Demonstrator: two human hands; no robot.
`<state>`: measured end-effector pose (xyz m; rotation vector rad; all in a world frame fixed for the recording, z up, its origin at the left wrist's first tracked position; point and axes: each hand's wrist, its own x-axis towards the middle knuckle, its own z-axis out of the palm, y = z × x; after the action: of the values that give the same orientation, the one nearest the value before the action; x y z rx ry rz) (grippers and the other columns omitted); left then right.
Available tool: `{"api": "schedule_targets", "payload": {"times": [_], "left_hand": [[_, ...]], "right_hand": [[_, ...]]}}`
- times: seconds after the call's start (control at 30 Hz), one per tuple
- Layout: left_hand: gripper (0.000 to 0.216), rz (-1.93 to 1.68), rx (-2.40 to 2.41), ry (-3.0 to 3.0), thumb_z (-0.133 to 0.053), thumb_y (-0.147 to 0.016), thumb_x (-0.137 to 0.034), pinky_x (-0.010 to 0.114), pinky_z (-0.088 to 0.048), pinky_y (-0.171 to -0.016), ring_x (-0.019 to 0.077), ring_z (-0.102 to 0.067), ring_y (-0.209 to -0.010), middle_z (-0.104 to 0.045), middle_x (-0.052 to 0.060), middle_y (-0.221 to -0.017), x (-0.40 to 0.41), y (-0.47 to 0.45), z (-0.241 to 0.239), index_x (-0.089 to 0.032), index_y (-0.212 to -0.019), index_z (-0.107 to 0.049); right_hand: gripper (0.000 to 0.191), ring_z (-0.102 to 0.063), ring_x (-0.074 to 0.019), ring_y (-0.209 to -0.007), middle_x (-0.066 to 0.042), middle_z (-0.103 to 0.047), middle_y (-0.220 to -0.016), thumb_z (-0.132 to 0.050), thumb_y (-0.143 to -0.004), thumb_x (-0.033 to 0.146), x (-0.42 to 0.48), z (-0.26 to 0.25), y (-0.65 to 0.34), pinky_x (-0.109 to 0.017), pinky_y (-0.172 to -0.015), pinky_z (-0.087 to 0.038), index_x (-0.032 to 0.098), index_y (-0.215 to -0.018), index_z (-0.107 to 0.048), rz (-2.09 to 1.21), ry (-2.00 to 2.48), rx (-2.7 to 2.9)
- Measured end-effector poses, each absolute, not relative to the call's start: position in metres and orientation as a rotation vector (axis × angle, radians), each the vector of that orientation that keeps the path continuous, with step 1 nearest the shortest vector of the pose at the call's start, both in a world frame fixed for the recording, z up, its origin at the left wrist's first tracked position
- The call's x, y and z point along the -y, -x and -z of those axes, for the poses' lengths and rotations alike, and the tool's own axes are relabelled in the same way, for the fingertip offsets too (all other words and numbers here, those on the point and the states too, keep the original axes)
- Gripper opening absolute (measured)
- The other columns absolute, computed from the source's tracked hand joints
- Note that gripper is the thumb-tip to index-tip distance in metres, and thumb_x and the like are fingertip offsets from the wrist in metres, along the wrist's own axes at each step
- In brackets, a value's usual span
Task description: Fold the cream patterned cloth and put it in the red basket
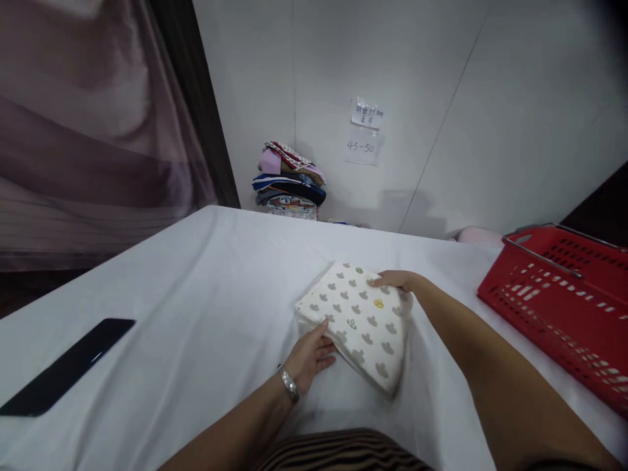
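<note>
Left hand (310,356) lies open, fingers flat on the near edge of a folded cloth (360,320); right hand (395,280) rests open on its far corner; cloth is cream with grey shapes

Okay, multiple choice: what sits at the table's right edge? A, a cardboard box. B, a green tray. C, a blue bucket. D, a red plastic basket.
D: a red slotted plastic basket with a metal handle stands on the white-covered table, right of the folded cream patterned cloth.

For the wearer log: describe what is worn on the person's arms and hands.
Both forearms are bare, with no sleeves in view. The left hand has a silver metal bracelet at the wrist. The right hand shows no ring, watch or glove.
</note>
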<state>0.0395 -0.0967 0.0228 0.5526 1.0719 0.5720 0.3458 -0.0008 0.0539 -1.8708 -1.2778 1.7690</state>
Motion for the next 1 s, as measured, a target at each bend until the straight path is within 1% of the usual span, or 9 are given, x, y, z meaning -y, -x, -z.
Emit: {"api": "schedule_targets", "payload": {"times": [0.1,0.17,0.27,0.37,0.47,0.63,0.7,0.83,1.0], "left_hand": [[0.045,-0.582,-1.102,-0.618,-0.067,-0.065,-0.053,0.029,-0.047,-0.069,0.0165,-0.060,-0.077,-0.061,0.006,-0.089,0.091,-0.043,-0.024,-0.018,-0.090,-0.055],[0.047,-0.581,-1.094,-0.696,-0.069,-0.063,-0.051,0.028,-0.046,-0.067,0.0160,-0.060,-0.077,-0.063,0.005,-0.095,0.090,-0.045,-0.025,-0.019,-0.095,-0.055],[0.049,-0.579,-1.107,-0.817,-0.069,-0.063,-0.051,0.030,-0.045,-0.070,0.0192,-0.060,-0.087,-0.063,0.007,-0.107,0.092,-0.048,-0.027,-0.020,-0.099,-0.055],[0.046,-0.641,-1.154,-0.874,-0.068,-0.065,-0.049,0.033,-0.044,-0.078,0.0225,-0.058,-0.098,-0.062,0.010,-0.113,0.094,-0.051,-0.028,-0.019,-0.098,-0.056],[0.047,-0.670,-1.091,-0.746,-0.069,-0.066,-0.047,0.035,-0.046,-0.083,0.0216,-0.061,-0.095,-0.064,0.011,-0.111,0.092,-0.053,-0.026,-0.017,-0.100,-0.056],[0.050,-0.704,-0.994,-0.604,-0.070,-0.068,-0.044,0.033,-0.051,-0.081,0.0209,-0.065,-0.089,-0.065,0.013,-0.110,0.087,-0.053,-0.019,-0.015,-0.106,-0.056],[0.050,-0.710,-1.011,-0.614,-0.070,-0.068,-0.043,0.033,-0.052,-0.079,0.0214,-0.065,-0.089,-0.065,0.014,-0.110,0.086,-0.053,-0.017,-0.014,-0.106,-0.055],[0.047,-0.724,-1.104,-0.641,-0.073,-0.066,-0.036,0.035,-0.054,-0.072,0.0218,-0.066,-0.082,-0.067,0.013,-0.105,0.085,-0.053,-0.015,-0.015,-0.105,-0.055],[0.043,-0.773,-1.144,-0.688,-0.069,-0.068,-0.033,0.034,-0.053,-0.066,0.0206,-0.066,-0.075,-0.068,0.013,-0.099,0.074,-0.053,-0.018,-0.014,-0.104,-0.054]], "right_hand": [[0.045,-0.064,-0.0253,-0.095,-0.012,-0.067,-0.105,-0.066,-0.067,0.052,0.012,-0.055,-0.350,-0.035,-0.080,-0.053,0.017,-0.095,-0.065,-1.918,1.799,1.115],[0.044,-0.064,-0.0251,-0.095,-0.013,-0.066,-0.107,-0.062,-0.070,0.054,0.017,-0.053,-0.353,-0.035,-0.079,-0.053,0.016,-0.094,-0.065,-1.934,1.815,1.053],[0.042,-0.063,-0.0248,-0.096,-0.012,-0.066,-0.109,-0.062,-0.072,0.050,0.023,-0.052,-0.356,-0.035,-0.080,-0.053,0.017,-0.097,-0.064,-1.909,1.837,1.058],[0.042,-0.063,-0.0244,-0.097,-0.012,-0.065,-0.110,-0.062,-0.072,0.049,0.029,-0.055,-0.356,-0.034,-0.081,-0.053,0.016,-0.099,-0.064,-1.895,1.831,1.086],[0.041,-0.063,-0.0245,-0.098,-0.012,-0.065,-0.110,-0.061,-0.074,0.048,0.033,-0.057,-0.354,-0.034,-0.081,-0.053,0.017,-0.099,-0.063,-1.906,1.815,1.093],[0.046,-0.063,-0.0250,-0.096,-0.014,-0.066,-0.107,-0.057,-0.076,0.054,0.038,-0.047,-0.355,-0.035,-0.081,-0.053,0.015,-0.099,-0.064,-1.995,1.778,0.972],[0.046,-0.064,-0.0262,-0.094,-0.014,-0.067,-0.105,-0.060,-0.073,0.053,0.040,-0.042,-0.356,-0.037,-0.080,-0.053,0.014,-0.098,-0.064,-1.962,1.773,0.973],[0.045,-0.065,-0.0280,-0.091,-0.012,-0.068,-0.103,-0.071,-0.067,0.042,0.048,-0.042,-0.354,-0.040,-0.077,-0.054,0.017,-0.103,-0.062,-1.739,1.687,1.037],[0.045,-0.065,-0.0271,-0.092,-0.012,-0.068,-0.103,-0.071,-0.068,0.038,0.061,-0.046,-0.353,-0.038,-0.079,-0.054,0.017,-0.106,-0.060,-1.643,1.666,1.064]]}}
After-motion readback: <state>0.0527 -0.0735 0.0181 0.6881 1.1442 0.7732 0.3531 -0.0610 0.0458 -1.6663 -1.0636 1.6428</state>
